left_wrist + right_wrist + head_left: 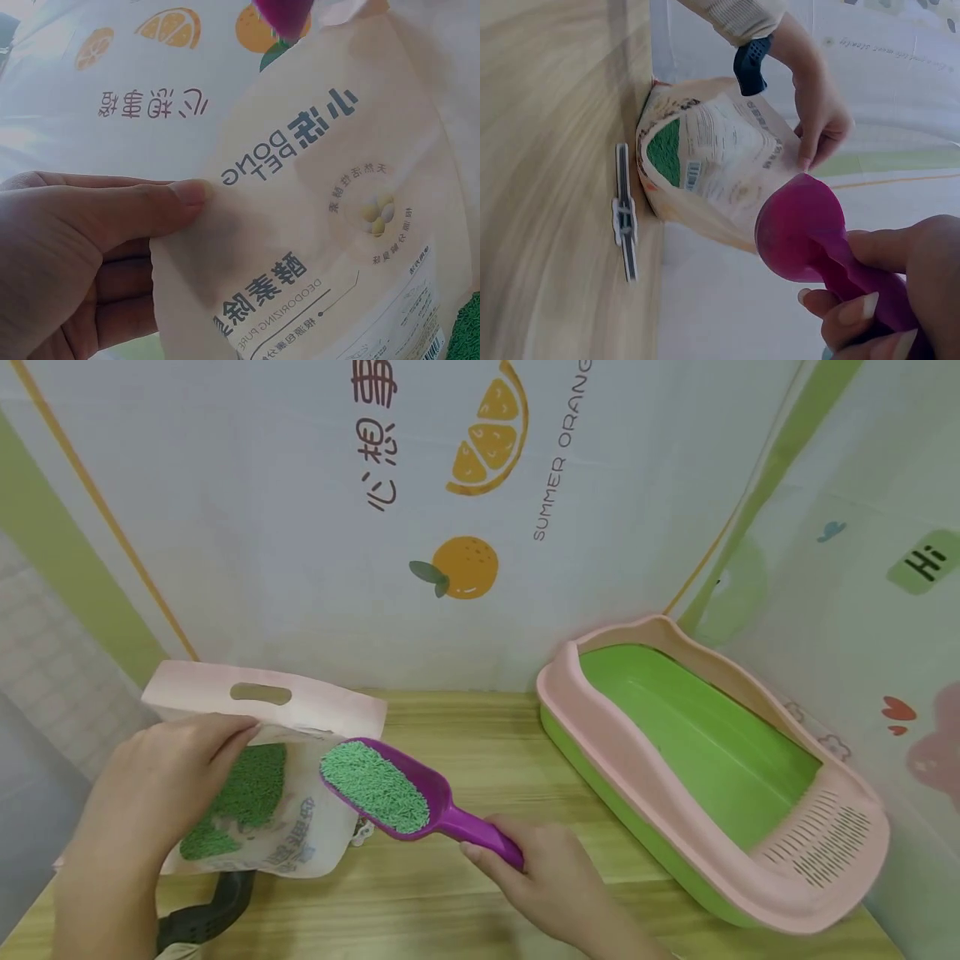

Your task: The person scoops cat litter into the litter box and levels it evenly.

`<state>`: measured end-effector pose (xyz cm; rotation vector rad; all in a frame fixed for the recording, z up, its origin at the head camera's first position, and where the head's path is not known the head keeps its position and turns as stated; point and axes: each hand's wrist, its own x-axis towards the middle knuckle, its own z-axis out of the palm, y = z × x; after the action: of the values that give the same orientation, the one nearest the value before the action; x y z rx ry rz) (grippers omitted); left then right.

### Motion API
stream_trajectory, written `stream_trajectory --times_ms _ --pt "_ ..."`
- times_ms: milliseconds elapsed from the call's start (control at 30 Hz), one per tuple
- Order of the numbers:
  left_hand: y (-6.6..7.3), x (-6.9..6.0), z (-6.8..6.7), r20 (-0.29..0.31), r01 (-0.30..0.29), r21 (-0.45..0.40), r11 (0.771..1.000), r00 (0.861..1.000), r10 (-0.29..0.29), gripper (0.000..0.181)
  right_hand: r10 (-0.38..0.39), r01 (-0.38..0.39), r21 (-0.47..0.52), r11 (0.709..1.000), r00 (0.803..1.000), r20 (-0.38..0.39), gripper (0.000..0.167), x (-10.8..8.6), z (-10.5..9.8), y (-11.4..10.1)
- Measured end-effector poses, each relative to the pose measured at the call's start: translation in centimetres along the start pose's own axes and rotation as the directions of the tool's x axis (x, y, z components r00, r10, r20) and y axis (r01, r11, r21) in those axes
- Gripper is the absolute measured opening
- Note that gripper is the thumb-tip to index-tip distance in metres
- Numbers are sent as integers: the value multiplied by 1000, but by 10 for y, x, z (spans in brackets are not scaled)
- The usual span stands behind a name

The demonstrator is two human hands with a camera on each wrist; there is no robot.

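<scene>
Holding the purple scoop [435, 789] by its handle, the right grip [551, 881] is curling round the shaft just to the right of the bag [303, 781]. Left grip [165, 777] is pinching the bag's upper edge between thumb and fingers, steadying the loose wall. The scoop is carrying a full load of green pellets [375, 789], banked toward its front lip, while its tip is overlapping the bag's right side in the head view; whether the two are touching, cannot tell. More green pellets are lying inside the bag. A green tray [697, 743] with a pink rim is standing well apart, to the right of the bag, on the counter [457, 718]; a clip [625, 214] is lying beside the bag. Judgement on technique: the front-heavy load is calling for a level bowl, lip slightly raised, slow wrist. Main risk: the lip is sitting near enough to the bag that a snag could be spilling pellets onto the counter.
</scene>
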<state>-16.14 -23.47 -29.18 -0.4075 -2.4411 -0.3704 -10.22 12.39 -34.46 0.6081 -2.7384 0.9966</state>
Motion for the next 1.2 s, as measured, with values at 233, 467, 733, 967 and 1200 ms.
stream_trajectory --times_ms 233,467,733,967,1200 --pt "-2 0 1 3 -7 -15 1000 1000 7 11 0 0 -4 1000 998 -55 16 -9 -23 11" --pt "-1 0 1 -3 -12 -8 1000 1000 12 12 22 -26 -44 999 995 -97 21 -23 -48 23" --pt "-2 0 1 27 -3 6 1000 1000 2 11 104 -117 -88 989 985 -135 10 -39 -77 32" --pt "-1 1 1 35 -1 9 1000 999 1 11 236 -247 -106 963 966 -110 14 -49 -106 38" --pt "-2 0 1 25 -9 15 1000 1000 8 11 286 -317 -223 922 945 -160 26 -54 -129 55"
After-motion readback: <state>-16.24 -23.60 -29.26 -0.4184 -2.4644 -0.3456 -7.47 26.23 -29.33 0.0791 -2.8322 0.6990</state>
